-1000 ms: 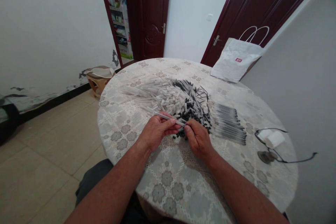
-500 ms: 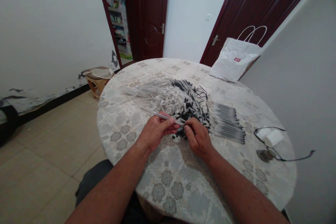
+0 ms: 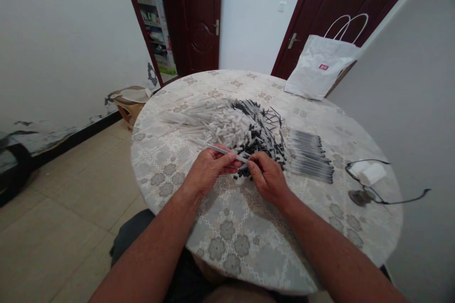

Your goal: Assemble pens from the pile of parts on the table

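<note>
My left hand (image 3: 209, 170) is closed on a clear pen barrel (image 3: 221, 150) that slants up to the left. My right hand (image 3: 267, 177) pinches at the barrel's near end, among small black pen parts (image 3: 258, 144); what its fingertips hold is too small to make out. Just beyond both hands lies a big heap of clear pen barrels (image 3: 216, 125) mixed with black refills. A neat row of assembled pens (image 3: 308, 156) lies to the right of my right hand.
The round table (image 3: 249, 236) has a floral lace cloth. Black-framed glasses (image 3: 377, 189) and a white packet (image 3: 371, 173) lie at the right edge. A white paper bag (image 3: 322, 68) leans at the back right. A low stool (image 3: 130, 102) stands on the floor to the left.
The camera has tilted a little, so the table sits higher in view. Both hands stay together on the barrel at the heap's near edge.
</note>
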A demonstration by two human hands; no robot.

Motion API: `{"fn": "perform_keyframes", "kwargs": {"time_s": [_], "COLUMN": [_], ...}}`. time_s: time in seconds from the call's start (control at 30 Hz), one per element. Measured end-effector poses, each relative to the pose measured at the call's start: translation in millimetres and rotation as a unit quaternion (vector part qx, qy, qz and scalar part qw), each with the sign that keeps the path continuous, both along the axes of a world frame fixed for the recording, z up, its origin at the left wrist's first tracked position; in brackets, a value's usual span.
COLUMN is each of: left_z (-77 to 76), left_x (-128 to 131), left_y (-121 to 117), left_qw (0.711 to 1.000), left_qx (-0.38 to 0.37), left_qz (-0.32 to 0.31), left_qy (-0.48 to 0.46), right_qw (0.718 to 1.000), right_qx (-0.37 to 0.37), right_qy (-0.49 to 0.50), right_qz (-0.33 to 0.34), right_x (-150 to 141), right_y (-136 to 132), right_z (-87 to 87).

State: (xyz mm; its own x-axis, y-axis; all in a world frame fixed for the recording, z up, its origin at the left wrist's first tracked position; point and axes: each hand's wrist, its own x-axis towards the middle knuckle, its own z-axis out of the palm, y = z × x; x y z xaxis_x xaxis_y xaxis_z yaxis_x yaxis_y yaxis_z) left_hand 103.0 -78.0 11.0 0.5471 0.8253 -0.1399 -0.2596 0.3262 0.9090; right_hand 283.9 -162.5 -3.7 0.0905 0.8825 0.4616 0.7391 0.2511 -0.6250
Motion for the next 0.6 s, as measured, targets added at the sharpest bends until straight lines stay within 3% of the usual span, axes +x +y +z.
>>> {"fn": "perform_keyframes", "kwargs": {"time_s": [0.17,0.3,0.4,0.5,0.6], "left_z": [8.3,15.0,11.4,1.7,-7.2], "left_x": [-14,-37,-47,-44,-34], "left_y": [10,24,29,25,18], "left_qw": [0.997,0.967,0.910,0.832,0.749], "left_qx": [0.062,0.190,0.316,0.438,0.501], "left_qz": [-0.004,0.083,0.075,0.004,-0.069], "left_qy": [0.050,0.145,0.256,0.340,0.427], "right_qw": [0.998,0.980,0.959,0.947,0.946], "right_qx": [-0.005,0.013,0.043,0.063,0.067], "right_qy": [0.048,0.186,0.269,0.304,0.306], "right_qz": [-0.037,-0.070,-0.076,-0.079,-0.087], "right_x": [2,10,16,21,24], "right_y": [0,1,4,7,8], "right_z": [0.0,-2.6,-1.5,-0.2,-1.6]}}
